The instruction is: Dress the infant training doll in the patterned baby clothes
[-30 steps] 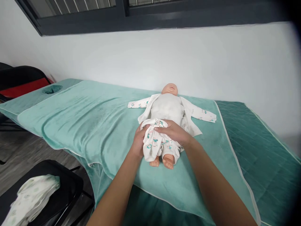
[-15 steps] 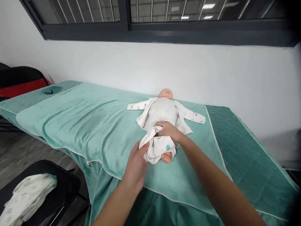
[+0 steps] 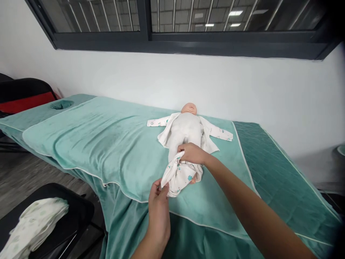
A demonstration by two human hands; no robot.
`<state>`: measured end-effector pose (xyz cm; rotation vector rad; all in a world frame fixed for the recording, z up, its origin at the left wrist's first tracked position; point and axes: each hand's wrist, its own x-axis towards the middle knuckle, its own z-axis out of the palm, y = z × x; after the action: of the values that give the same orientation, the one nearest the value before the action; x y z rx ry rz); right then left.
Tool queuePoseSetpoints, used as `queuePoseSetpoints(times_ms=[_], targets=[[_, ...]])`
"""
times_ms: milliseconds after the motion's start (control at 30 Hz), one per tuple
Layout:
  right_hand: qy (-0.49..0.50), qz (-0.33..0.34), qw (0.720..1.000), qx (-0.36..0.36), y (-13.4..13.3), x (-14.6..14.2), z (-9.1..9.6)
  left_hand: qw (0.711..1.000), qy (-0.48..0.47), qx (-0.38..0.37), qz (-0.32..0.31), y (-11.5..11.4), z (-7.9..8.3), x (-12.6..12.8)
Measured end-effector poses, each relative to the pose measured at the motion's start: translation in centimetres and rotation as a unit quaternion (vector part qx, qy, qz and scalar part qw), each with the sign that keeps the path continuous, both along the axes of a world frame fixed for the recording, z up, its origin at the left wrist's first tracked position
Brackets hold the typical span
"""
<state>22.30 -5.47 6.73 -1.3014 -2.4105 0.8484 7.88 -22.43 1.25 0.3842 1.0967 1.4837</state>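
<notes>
A baby doll [image 3: 185, 126] lies face up on a teal towel [image 3: 107, 144], head toward the wall. An open white printed top [image 3: 221, 133] is spread under it with both sleeves out. White printed trousers [image 3: 182, 175] are bunched over the doll's legs and hide the feet. My left hand [image 3: 159, 205] pinches the lower hem of the trousers near the towel's front edge. At the waist of the trousers, just below the doll's belly, my right hand [image 3: 192, 153] is closed on the cloth.
The towel covers a massage table [image 3: 283, 180] that stands against a white wall under a dark-framed window. A black chair [image 3: 70, 219] at the lower left holds folded pale printed cloth [image 3: 35, 223]. Another black and red chair [image 3: 24, 93] stands at the far left.
My left hand has slid from the doll's hip down to the trousers' hem and pulled it toward me. The trousers have come down over the feet. My right hand stayed at the waist.
</notes>
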Motion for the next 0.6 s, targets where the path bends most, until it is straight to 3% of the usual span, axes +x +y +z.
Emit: queuePoseSetpoints(times_ms=[100, 200, 433, 600], targets=[[-0.039, 0.002, 0.999, 0.029, -0.4, 0.1, -0.4, 0.997, 0.072, -0.008, -0.040, 1.2, -1.3, -1.3], [-0.065, 0.014, 0.996, 0.056, -0.7, 0.2, -0.8, 0.987, 0.134, -0.001, -0.089, 2.2, -1.6, -2.1], [-0.061, 0.029, 0.996, 0.066, -1.1, 0.6, -0.3, 0.954, 0.092, -0.032, -0.282, 4.1, 2.1, -3.2], [-0.008, 0.037, 0.999, 0.037, -1.3, 1.3, 0.5, 0.946, 0.124, -0.014, -0.299, 6.1, 3.0, -3.7]])
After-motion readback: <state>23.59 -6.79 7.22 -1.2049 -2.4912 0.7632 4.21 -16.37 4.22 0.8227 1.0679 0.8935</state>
